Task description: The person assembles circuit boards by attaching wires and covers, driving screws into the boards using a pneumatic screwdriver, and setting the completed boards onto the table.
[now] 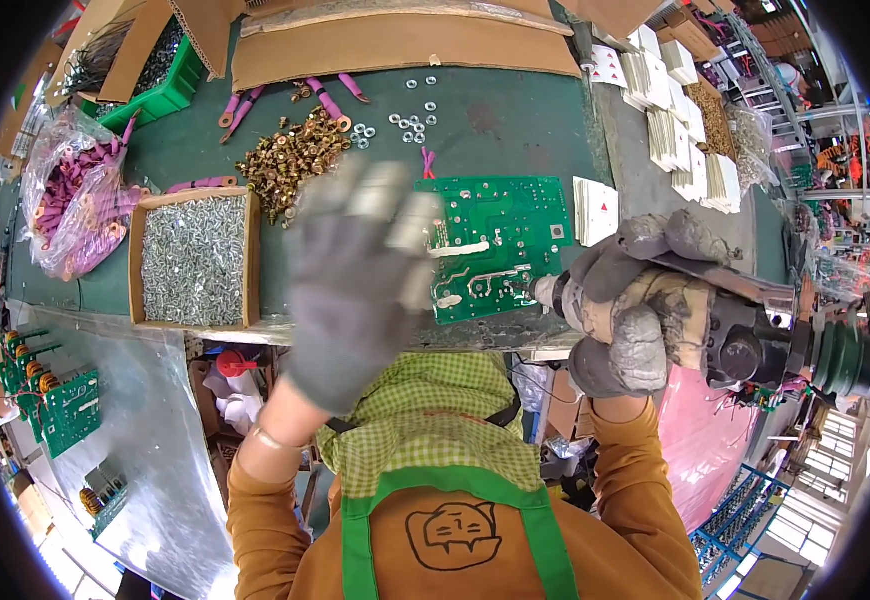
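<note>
My right hand (635, 310), in a worn grey work glove, is wrapped round a taped power screwdriver (740, 335). The driver lies sideways, its bit pointing left at the lower right part of a green circuit board (515, 215). My left hand (360, 270), gloved in grey with pale fingertips, is blurred by motion over the board's left edge. Its fingers look stretched and apart, and I see nothing held in them. Beyond it lies a loose heap of brass-coloured screws (295, 155). White strips and solder joints show on the board.
Left of my left hand stands a cardboard box of silver screws (193, 260). Farther left is a plastic bag of purple-sleeved cable lugs (75, 200). Silver nuts (413, 125) lie behind the board. White cards (595, 212) sit at its right, with more card stacks (670, 135) beyond.
</note>
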The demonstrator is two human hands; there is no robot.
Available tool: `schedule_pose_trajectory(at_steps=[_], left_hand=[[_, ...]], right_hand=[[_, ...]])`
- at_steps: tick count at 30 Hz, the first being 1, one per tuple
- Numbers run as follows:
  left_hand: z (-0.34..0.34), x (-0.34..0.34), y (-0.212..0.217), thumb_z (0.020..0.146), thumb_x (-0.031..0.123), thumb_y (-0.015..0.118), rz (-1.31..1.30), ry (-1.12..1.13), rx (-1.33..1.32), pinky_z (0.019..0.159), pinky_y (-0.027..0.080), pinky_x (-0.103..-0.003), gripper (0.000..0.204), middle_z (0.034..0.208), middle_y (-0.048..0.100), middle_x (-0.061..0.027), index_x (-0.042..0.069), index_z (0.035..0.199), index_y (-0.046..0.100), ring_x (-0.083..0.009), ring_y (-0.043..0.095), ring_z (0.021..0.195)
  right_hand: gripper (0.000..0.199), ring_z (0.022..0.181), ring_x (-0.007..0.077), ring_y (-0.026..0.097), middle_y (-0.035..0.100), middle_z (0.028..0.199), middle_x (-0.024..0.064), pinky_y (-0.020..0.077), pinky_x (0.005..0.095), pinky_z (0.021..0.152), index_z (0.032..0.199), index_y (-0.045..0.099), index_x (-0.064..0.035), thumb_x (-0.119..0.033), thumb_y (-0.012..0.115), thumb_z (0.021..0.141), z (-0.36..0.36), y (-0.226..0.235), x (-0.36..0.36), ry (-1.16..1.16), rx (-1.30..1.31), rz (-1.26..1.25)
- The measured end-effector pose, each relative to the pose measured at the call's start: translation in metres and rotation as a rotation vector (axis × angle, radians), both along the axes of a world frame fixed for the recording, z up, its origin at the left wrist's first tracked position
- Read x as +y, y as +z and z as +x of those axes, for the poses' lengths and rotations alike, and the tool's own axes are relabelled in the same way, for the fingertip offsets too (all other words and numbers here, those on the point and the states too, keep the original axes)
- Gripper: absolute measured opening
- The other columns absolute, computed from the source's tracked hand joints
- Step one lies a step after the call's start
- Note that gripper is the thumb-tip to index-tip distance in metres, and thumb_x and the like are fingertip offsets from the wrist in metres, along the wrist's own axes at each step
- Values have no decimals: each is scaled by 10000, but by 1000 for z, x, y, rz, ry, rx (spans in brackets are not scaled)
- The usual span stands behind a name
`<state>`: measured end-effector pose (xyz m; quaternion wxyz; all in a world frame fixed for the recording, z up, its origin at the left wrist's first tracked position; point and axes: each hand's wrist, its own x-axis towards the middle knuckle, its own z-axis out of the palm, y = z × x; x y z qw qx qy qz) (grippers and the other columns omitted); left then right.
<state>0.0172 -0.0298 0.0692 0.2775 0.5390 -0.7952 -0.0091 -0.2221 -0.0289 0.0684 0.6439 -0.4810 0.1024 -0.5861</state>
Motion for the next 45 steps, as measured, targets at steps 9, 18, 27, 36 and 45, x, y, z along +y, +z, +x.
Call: schedule_pose_trajectory(at_steps=[9,18,27,36,45], left_hand=[[-49,-38,-39,863,192,556,22,-186,20,1094,331,-478,392,1254,565,-196,7,1206,589,-352,511,1193],[-45,-40,-43,857,233,591,-7,-191,55,1084,344,-480,436,1268,552,-209,-13,1217,577,-351,516,1171],[-84,-47,2,703,555,714,345,-316,-360,1135,186,-549,963,1422,388,-275,30,1438,381,-405,368,1319],[-54,-21,32,582,442,837,112,-162,528,1064,346,-522,1149,1416,331,-304,27,1489,266,-454,368,1302],[-63,-22,18,680,643,741,-46,-315,957,1119,300,-440,1221,1481,247,-341,-87,1481,179,-460,268,1400]], right_hand=[[583,1023,228,558,565,1114,125,480,365,870,1181,552,-64,-437,749,778,-9,-24,18,-88,-69,265],[524,704,216,567,543,1164,135,523,444,568,1217,453,25,-319,675,889,32,39,-29,-309,435,-160],[242,537,75,437,570,767,10,369,270,484,1091,596,-37,14,660,863,-32,-4,-153,-560,609,152],[577,1189,219,521,518,1316,126,433,366,1014,1409,386,-11,-307,573,949,-32,-11,-36,-656,738,49],[581,1150,201,546,564,1279,78,446,344,992,1374,461,-56,-329,667,904,-27,-47,34,-211,402,397]])
